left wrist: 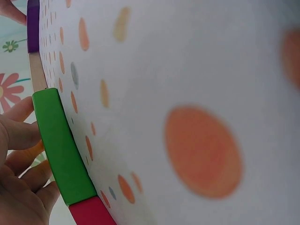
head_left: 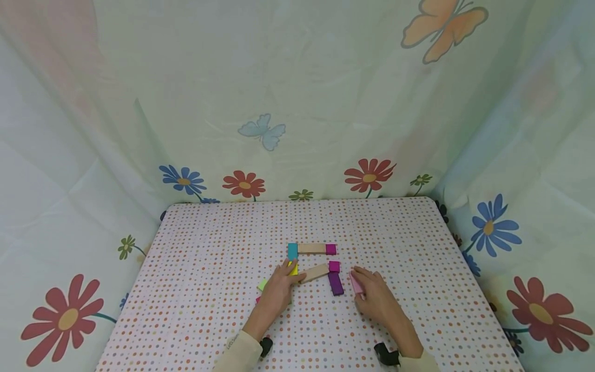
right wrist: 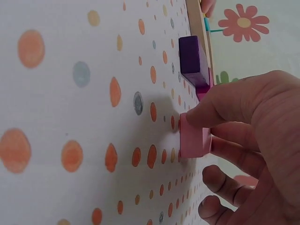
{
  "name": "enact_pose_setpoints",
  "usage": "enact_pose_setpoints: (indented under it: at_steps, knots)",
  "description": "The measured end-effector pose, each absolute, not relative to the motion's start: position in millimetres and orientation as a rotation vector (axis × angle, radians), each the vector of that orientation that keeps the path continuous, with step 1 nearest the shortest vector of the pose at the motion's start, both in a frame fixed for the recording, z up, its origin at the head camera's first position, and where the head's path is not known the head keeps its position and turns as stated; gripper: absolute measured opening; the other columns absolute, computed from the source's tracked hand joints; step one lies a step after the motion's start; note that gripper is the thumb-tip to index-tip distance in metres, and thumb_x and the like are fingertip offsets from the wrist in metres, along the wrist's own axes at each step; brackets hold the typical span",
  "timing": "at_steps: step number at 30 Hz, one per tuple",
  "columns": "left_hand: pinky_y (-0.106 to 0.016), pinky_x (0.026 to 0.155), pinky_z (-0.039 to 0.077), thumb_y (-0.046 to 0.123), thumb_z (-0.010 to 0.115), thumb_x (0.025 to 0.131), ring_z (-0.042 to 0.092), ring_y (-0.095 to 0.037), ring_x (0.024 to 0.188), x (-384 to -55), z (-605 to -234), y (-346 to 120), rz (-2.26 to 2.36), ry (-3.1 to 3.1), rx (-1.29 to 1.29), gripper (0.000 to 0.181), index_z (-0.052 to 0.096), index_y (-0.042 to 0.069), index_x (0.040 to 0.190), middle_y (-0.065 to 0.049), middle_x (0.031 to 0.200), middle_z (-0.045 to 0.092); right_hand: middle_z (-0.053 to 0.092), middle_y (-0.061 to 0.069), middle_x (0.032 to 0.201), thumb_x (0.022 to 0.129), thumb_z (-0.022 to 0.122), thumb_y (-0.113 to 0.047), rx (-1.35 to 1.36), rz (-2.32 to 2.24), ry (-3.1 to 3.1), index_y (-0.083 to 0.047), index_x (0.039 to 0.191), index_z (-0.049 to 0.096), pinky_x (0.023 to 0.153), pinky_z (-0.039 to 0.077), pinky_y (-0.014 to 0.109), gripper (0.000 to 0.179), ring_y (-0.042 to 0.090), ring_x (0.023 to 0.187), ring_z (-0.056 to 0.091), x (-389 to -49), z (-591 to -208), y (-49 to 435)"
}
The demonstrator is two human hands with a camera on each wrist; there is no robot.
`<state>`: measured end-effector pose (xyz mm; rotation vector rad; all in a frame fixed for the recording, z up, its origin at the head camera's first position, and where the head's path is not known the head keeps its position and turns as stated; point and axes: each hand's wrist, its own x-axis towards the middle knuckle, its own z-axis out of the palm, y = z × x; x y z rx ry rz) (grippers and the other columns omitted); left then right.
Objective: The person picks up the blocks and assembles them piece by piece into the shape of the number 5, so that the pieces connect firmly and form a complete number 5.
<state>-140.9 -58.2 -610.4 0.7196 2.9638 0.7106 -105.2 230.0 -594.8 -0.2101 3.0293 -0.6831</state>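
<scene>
My right hand (head_left: 374, 294) pinches a pink block (right wrist: 191, 138) between thumb and fingers, low at the tabletop. Just left of it lies a purple block (head_left: 335, 284), its far end against a magenta block (head_left: 334, 266). My left hand (head_left: 276, 287) reaches over the row, with fingertips at a yellow block (head_left: 294, 269) and at the near end of a plain wooden block (head_left: 315, 273). In the left wrist view its fingers lie loosely behind a green block (left wrist: 63, 147), which adjoins a red block (left wrist: 91, 213). The palm hides part of these blocks in the head view.
Behind the hands, a teal block (head_left: 292, 251), another wooden block (head_left: 312, 248) and a second magenta block (head_left: 331, 249) form a line. A light green block (head_left: 262, 284) peeks out left of the left hand. Flowered curtains surround the dotted tabletop (head_left: 195, 289).
</scene>
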Motion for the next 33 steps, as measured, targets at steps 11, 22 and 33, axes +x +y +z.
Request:
enact_pose_setpoints:
  at_steps: [11,22,33]
  knots:
    - [-0.055,0.125,0.040,-0.009,0.058,0.100,0.044,-0.041,0.154,-141,-611,-58,0.706,2.965,0.719,0.047,0.074,0.017,0.135,-0.018,0.163,0.050,0.063,0.021,0.148,0.087,0.081,-0.012,-0.192,-0.766,3.056,0.002,0.140,0.065,0.119,0.045,0.062,0.057,0.041,0.131,0.062,-93,-599,228]
    - [-0.056,0.124,0.041,-0.010,0.057,0.099,0.045,-0.042,0.154,-141,-608,-57,0.705,2.975,0.741,0.047,0.074,0.016,0.135,-0.019,0.162,0.051,0.063,0.016,0.148,0.086,0.088,-0.024,-0.061,-0.779,3.013,-0.004,0.139,0.067,0.118,0.048,0.059,0.061,0.039,0.138,0.057,-77,-600,219]
    - [-0.055,0.125,0.041,-0.008,0.057,0.101,0.045,-0.042,0.154,-140,-607,-58,0.699,2.972,0.740,0.046,0.074,0.016,0.136,-0.019,0.163,0.050,0.066,0.012,0.143,0.083,0.091,-0.031,-0.004,-0.812,2.996,-0.008,0.134,0.071,0.113,0.052,0.055,0.059,0.034,0.132,0.061,-65,-604,210]
